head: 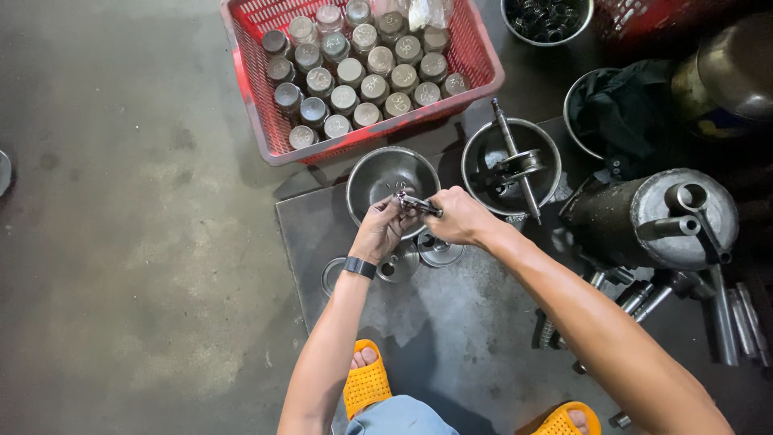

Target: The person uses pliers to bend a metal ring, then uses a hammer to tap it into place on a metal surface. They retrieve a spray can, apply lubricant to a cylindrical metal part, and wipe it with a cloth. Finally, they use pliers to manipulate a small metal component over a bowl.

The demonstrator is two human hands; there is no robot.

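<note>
Both hands meet over a steel bowl [378, 173] on a dark metal floor plate [451, 322]. My left hand [378, 229], with a black wristband, pinches one end of a small shiny metal part [415, 201]. My right hand [455, 216] grips the other end of the same part. Below the hands lie round metal discs [439, 251] on the plate.
A red plastic crate [250, 80] holding several metal cylinders stands behind the bowl. A second bowl [483, 149] holds a rod and fittings. A large dark metal cylinder [644, 217] and loose tools lie at right. Bare concrete floor spreads left. Orange sandals show below.
</note>
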